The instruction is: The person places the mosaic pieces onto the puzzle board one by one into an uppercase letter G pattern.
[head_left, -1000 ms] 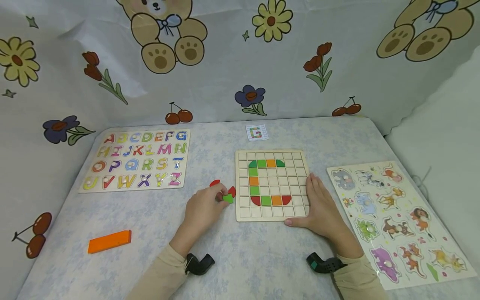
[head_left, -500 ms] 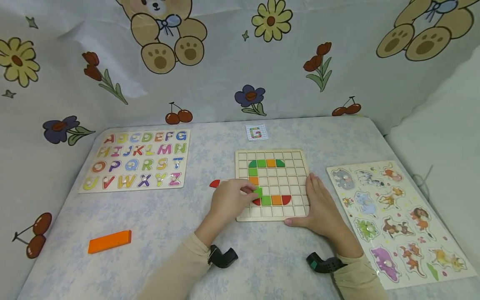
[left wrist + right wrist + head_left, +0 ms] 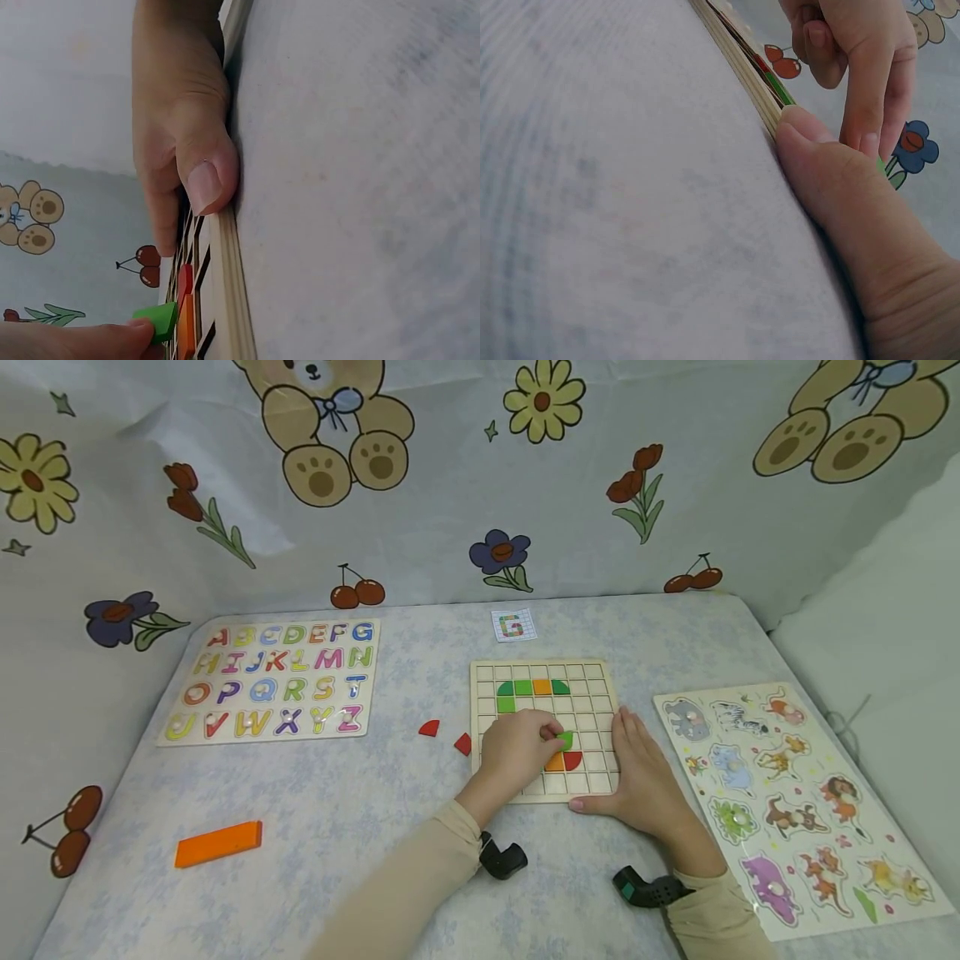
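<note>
My left hand [image 3: 519,752] reaches over the wooden grid board [image 3: 588,722], pinching a green square tile [image 3: 566,742] between thumb and fingers. In the left wrist view the green tile is tilted just above the board, near a red rounded tile [image 3: 185,281] and an orange tile [image 3: 186,326]. Green and orange tiles show along the board's upper row; my left hand covers part of the left column and lower row. My right hand [image 3: 651,781] rests against the board's lower right corner, fingers straight along the right edge, thumb at the front edge.
Two red tiles, a rounded one [image 3: 429,728] and another [image 3: 463,744], lie left of the board. A small pattern card [image 3: 514,625] lies behind it. An alphabet puzzle [image 3: 273,681], an orange block [image 3: 219,844] and an animal puzzle [image 3: 795,810] lie farther out.
My left hand has carried the green tile from the table left of the board, across the left column, to above the lower right part. The right hand has stayed in place.
</note>
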Available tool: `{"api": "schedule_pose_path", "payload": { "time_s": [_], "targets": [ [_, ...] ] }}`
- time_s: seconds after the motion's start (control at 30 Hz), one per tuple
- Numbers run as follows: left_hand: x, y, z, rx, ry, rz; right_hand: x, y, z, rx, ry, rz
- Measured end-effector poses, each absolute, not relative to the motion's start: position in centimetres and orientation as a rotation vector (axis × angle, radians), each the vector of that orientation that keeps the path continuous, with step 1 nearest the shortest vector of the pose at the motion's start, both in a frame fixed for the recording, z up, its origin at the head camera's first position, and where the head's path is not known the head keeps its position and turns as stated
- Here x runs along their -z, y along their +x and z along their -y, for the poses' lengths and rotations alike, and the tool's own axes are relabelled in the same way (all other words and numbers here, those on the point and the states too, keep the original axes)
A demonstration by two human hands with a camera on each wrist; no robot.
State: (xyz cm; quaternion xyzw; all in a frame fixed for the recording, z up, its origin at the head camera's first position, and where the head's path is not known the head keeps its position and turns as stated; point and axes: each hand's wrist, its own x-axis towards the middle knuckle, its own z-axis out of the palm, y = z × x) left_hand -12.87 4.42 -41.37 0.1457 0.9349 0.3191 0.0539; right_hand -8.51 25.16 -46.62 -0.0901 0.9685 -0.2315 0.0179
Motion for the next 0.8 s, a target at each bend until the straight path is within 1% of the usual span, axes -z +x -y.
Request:
{"api": "schedule_pose_path", "payload": {
  "time_s": [0.17,0.43,0.8],
  "targets": [
    [41.7,-13.3,-5.4,-0.852,0.454,-2.888,46.5,-8.5,-25.2,0.723,-0.278,-3.006],
    [41.7,-13.4,-6.0,-0.631,0.54,-2.953,46.5,-8.5,-25.1,0.743,-0.28,-3.002],
    [41.4,-13.2,-6.0,-0.551,0.577,-2.921,46.5,-8.4,-25.2,0.72,-0.282,-2.995]
  ]
}}
